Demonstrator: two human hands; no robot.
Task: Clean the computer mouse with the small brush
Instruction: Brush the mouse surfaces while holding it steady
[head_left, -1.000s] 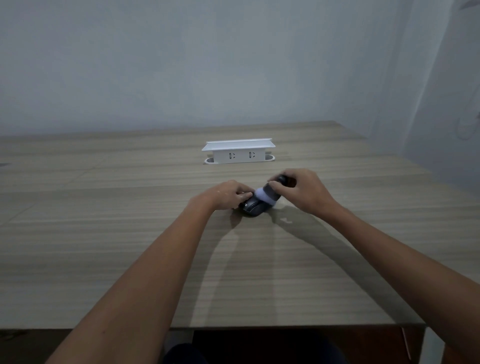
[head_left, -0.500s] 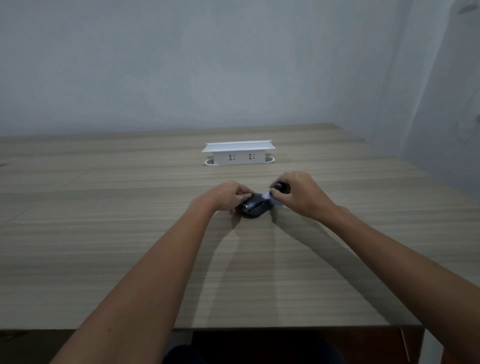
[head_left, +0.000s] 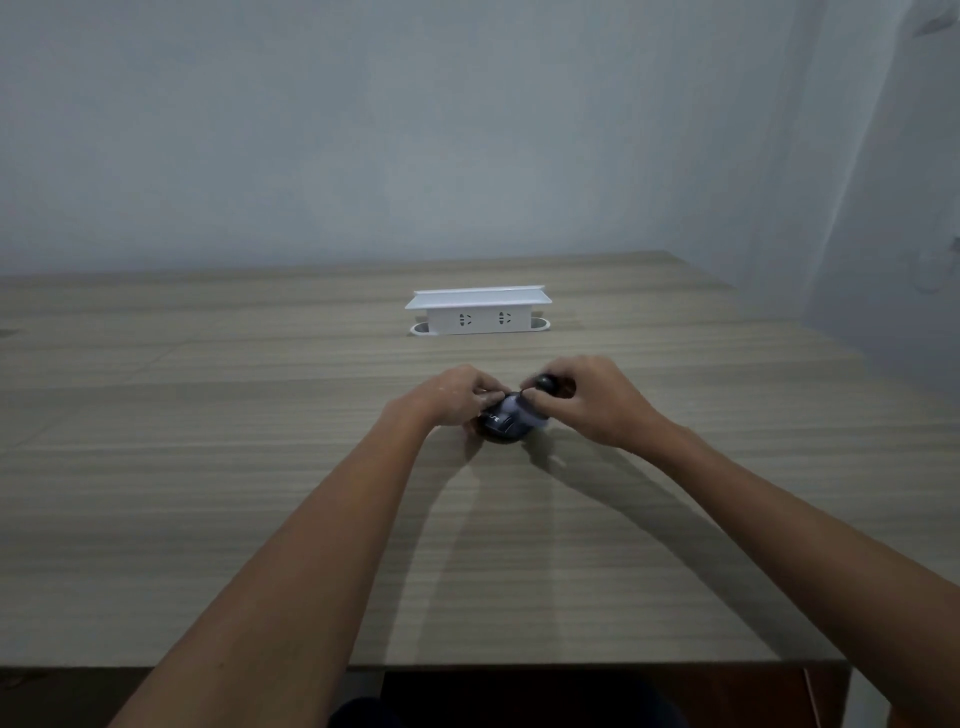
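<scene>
A dark computer mouse (head_left: 500, 425) lies on the wooden table (head_left: 260, 467) in the middle of the view. My left hand (head_left: 451, 397) grips its left side and holds it down. My right hand (head_left: 589, 397) pinches a small brush (head_left: 545, 385) with a black handle. The brush's pale bristles rest on the top of the mouse, blurred by motion. Fingers hide the far end of the mouse.
A white pop-up socket box (head_left: 477, 310) stands on the table behind the hands. A grey wall runs along the far edge, and the table's near edge (head_left: 519, 665) lies just below my forearms.
The brush has swept across the mouse's top, from its right side toward its far end. My left hand has kept its hold on the mouse.
</scene>
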